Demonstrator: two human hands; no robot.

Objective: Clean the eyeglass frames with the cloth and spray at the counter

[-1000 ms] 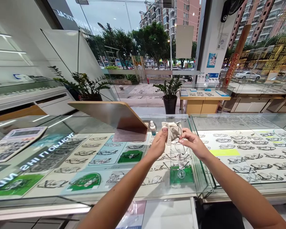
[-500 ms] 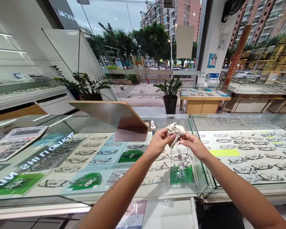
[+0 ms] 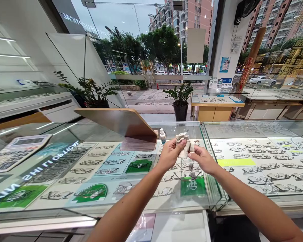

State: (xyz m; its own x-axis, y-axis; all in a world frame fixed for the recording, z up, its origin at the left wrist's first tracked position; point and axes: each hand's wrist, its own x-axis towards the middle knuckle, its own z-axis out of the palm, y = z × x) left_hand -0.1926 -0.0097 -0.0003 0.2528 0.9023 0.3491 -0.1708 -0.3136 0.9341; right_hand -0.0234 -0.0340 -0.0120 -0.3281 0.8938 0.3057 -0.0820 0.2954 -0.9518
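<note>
Above the glass counter, my left hand (image 3: 171, 153) pinches a crumpled beige-white cloth (image 3: 183, 151), thumb pressed on its front. The cloth is folded around a pair of glasses; only a thin dark temple tip (image 3: 187, 131) shows above it. My right hand (image 3: 201, 158) is closed at the cloth's right edge, gripping the glasses, most of which the cloth and fingers hide. Just behind my left hand stands a small white-capped bottle (image 3: 162, 136). Under the glass below my hands lie rows of eyeglasses (image 3: 164, 191) and a green card (image 3: 193, 186).
A tilted brown board (image 3: 116, 122) stands on the glass counter (image 3: 103, 210) left of the bottle. A second glass case (image 3: 257, 198) adjoins on the right. Beyond the counter are a potted plant (image 3: 180, 107) and a wooden display table (image 3: 217, 107).
The cloth has turned and shifted slightly in my fingers, covering more of the glasses. Less of the temple sticks out at the top. Both hands stay in nearly the same place.
</note>
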